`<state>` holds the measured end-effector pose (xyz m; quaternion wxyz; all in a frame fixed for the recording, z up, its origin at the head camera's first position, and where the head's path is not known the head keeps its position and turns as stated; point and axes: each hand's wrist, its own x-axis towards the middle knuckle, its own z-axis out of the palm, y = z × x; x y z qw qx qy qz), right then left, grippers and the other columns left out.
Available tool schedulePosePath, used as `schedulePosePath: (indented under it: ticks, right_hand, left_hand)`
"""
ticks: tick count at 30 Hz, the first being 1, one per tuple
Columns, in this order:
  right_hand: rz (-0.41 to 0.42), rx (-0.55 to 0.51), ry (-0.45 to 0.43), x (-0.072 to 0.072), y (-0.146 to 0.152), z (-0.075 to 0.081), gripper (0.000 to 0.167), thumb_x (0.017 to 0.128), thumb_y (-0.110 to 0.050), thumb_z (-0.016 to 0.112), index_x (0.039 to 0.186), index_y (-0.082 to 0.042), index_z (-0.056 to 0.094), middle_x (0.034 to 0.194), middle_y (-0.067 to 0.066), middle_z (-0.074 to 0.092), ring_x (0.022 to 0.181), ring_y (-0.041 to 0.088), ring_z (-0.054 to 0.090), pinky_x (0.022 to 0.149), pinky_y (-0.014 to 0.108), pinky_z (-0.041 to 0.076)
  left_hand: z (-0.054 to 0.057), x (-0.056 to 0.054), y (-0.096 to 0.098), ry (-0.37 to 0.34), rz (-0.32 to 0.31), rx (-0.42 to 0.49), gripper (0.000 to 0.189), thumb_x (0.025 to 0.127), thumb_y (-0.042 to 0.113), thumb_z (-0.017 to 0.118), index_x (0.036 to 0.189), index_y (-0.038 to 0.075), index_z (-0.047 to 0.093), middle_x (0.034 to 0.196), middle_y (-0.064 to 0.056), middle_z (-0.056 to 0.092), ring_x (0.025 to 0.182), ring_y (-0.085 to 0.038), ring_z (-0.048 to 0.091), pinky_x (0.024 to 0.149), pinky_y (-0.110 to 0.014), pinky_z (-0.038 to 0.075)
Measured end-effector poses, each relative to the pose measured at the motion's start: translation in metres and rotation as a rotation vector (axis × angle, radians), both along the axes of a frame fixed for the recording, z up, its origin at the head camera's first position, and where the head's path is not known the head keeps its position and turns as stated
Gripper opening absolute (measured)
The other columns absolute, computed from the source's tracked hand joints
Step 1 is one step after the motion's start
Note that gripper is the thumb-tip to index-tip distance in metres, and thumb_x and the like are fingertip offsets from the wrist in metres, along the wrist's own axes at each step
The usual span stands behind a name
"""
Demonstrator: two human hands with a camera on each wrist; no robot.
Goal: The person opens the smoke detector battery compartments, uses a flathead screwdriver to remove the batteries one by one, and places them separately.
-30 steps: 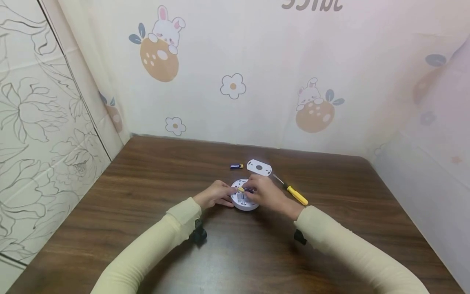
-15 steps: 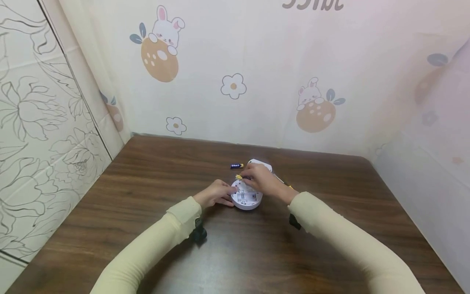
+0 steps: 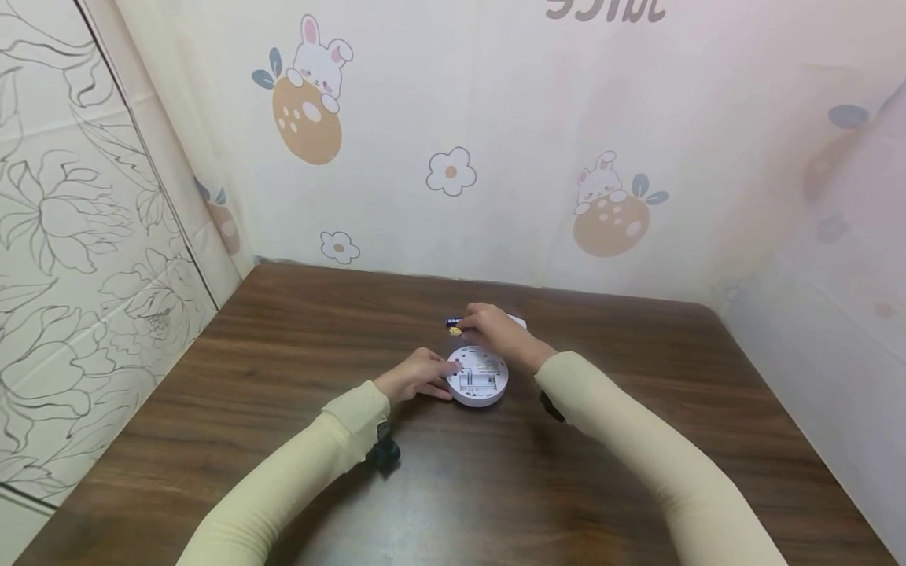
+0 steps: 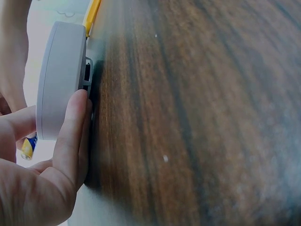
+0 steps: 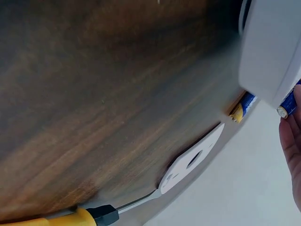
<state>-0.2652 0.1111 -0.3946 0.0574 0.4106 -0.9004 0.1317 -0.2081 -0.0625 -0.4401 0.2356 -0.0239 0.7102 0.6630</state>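
Note:
A round white device (image 3: 477, 399), much like a smoke alarm, lies on the table with its open battery compartment facing up. My left hand (image 3: 414, 374) pinches its left edge, thumb on top and fingers along the side, as the left wrist view shows up close (image 4: 63, 155). Just beyond the device, my right hand (image 3: 493, 326) pinches a blue and yellow battery (image 5: 288, 104) between thumb and fingers. A second battery (image 5: 242, 107) of the same look lies on the table close to it. No battery shows in the compartment.
A white oval mounting plate (image 5: 195, 157) with a hole lies on the table behind the right hand. Beside it is a screwdriver (image 5: 70, 219) with a yellow handle, hidden by the right arm in the head view. A printed curtain (image 3: 396, 118) hangs behind the table.
My right hand has lifted the battery away from the compartment and moved it back and left, beside the battery on the table. My left hand has stayed on the device.

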Motion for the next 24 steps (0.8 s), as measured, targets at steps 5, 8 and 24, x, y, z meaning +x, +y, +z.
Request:
schedulePosePath:
  ticks: [5,8,24]
  right_hand:
    - [0.001,0.033,-0.010,-0.012,-0.002,-0.005,0.017,0.088,-0.003,0.067,0.105,-0.001,0.072,0.089,0.003,0.058,0.083,0.016,0.057,0.074,0.027,0.053]
    - [0.005,0.044,-0.016,-0.018,-0.003,-0.007,0.017,0.088,-0.002,0.067,0.104,-0.001,0.072,0.089,0.003,0.059,0.083,0.017,0.058,0.075,0.027,0.054]
    - [-0.015,0.119,-0.025,-0.040,-0.008,-0.024,0.015,0.088,-0.005,0.068,0.102,-0.003,0.073,0.094,0.005,0.062,0.090,0.021,0.061,0.083,0.033,0.053]
  left_hand:
    - [-0.001,-0.001,0.000,0.013,-0.006,0.003,0.030,0.093,0.013,0.063,0.108,-0.013,0.058,0.090,-0.015,0.061,0.078,-0.023,0.065,0.071,-0.035,0.059]
    - [-0.002,-0.001,0.001,0.010,-0.012,0.005,0.030,0.093,0.012,0.063,0.107,-0.014,0.058,0.088,-0.015,0.062,0.076,-0.022,0.065,0.070,-0.035,0.059]
    - [-0.004,-0.002,-0.002,-0.001,-0.011,0.017,0.029,0.094,0.011,0.061,0.107,-0.014,0.057,0.086,-0.014,0.061,0.074,-0.021,0.065,0.070,-0.034,0.059]
